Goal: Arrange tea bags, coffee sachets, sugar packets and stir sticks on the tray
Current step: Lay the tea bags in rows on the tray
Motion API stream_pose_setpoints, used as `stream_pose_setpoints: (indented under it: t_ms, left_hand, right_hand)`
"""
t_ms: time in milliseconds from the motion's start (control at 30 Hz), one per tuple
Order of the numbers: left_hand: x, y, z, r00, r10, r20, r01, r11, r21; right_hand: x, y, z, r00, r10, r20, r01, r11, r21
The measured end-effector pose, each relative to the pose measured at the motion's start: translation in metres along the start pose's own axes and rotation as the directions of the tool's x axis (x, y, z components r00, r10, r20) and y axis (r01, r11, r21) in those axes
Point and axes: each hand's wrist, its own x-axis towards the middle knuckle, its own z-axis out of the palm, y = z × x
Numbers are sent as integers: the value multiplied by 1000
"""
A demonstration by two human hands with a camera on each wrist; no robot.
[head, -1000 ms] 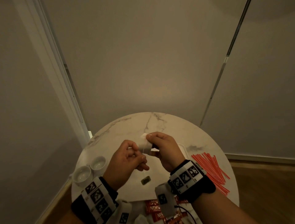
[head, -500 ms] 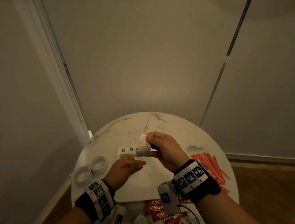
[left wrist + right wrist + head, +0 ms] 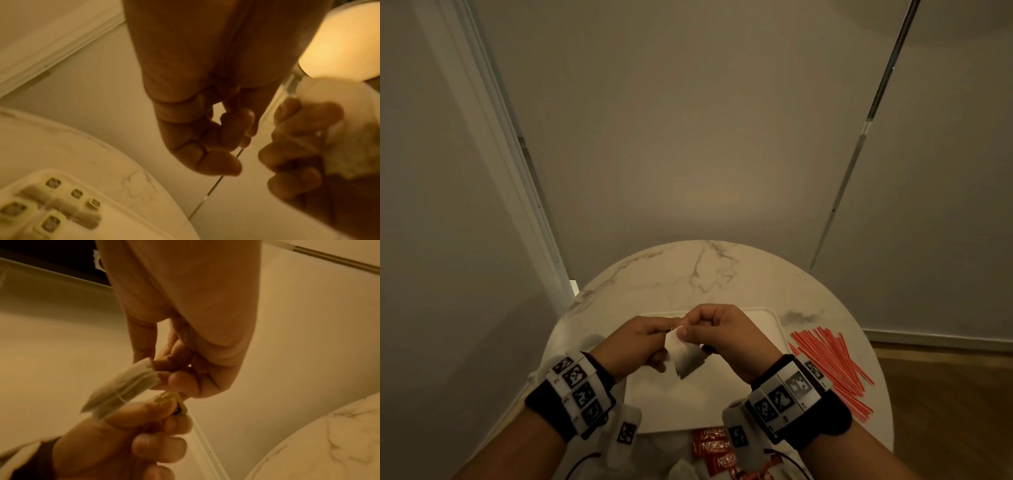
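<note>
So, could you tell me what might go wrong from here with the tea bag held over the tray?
The tea bag hangs pinched between the right hand and left hand; pulling apart could tear its paper or tangle its string. Dropped over the tray, it could land on the tea bags already laid there and disturb them.

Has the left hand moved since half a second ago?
Yes. The left hand went up from the near part of the tray and now meets the right hand at the tea bag.
</note>
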Motion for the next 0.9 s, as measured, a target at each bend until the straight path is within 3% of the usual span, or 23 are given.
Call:
stream_pose_setpoints:
  t_ms: [67, 167, 267, 367, 500, 667, 800, 900]
  left_hand:
    - [0, 0, -1, 1000, -25, -15, 24, 996, -88]
    - [-2, 6, -1, 997, 23, -74, -33, 991, -126]
    - [-4, 13, 1, 970, 192, -151, -175, 977, 118]
    - [-6, 14, 3, 891, 422, -167, -331, 856, 397]
    - [-8, 15, 8, 834, 494, -246, -405, 851, 335]
    - [-11, 15, 6, 696, 715, -73, -564, 606, 561]
    - [-9, 5, 6, 671, 741, 16, -550, 484, 681]
    - [-7, 0, 8, 671, 740, 38, -529, 442, 724]
  right_hand:
    - [-1, 0, -1, 1000, 7, -8, -7, 999, -45]
    - [-1, 2, 0, 999, 38, -34, -41, 996, -83]
    - [-1, 4, 0, 996, 77, -46, -81, 993, -90]
    - [1, 4, 0, 992, 113, -60, -117, 990, -74]
    - [2, 1, -2, 985, 145, -89, -145, 989, 7]
    - [1, -2, -7, 976, 203, -80, -193, 974, 115]
    - [0, -5, -9, 974, 220, -58, -210, 967, 146]
    - [0, -4, -9, 977, 206, -51, -199, 973, 120]
